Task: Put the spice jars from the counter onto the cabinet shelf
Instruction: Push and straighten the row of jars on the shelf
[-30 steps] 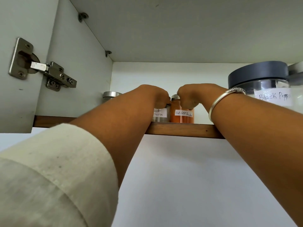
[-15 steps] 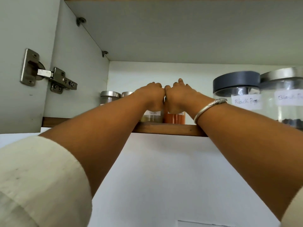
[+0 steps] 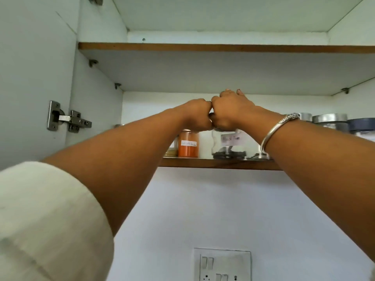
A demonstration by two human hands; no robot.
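**Both hands up at the spice shelf**

Inside an open white-lined cabinet above a pale wall, on the lower wood-edged shelf (image 3: pixel 223 164): a small clear jar of orange powder (image 3: pixel 187 145) with a white handwritten label, upright near the front edge. Just to its right and apart from it, a waisted clear jar (image 3: pixel 228 148) with dark bits at the bottom and a blurred white label.

Stretched up from below, left hand (image 3: pixel 197 116) and right hand (image 3: pixel 229 113), knuckles touching. Left fingers curled into a fist directly over the lid of the clear jar of orange powder; impossible to tell whether clamped on it. Right fingers curled down over the top of the waisted clear jar, gripping it by the lid, with two fingertips (image 3: pixel 239 91) lifted above the knuckles.

Silver bangle (image 3: pixel 272 130) on the right wrist, cream sleeve (image 3: pixel 40 220) on the left arm. Half hidden behind the left forearm, another jar with yellowish contents (image 3: pixel 172 149). Further right on the same shelf, larger steel-lidded jars (image 3: pixel 328 118). Steel hinge (image 3: pixel 69 118) on the door at left, white switch plate (image 3: pixel 222 264) on the wall below.
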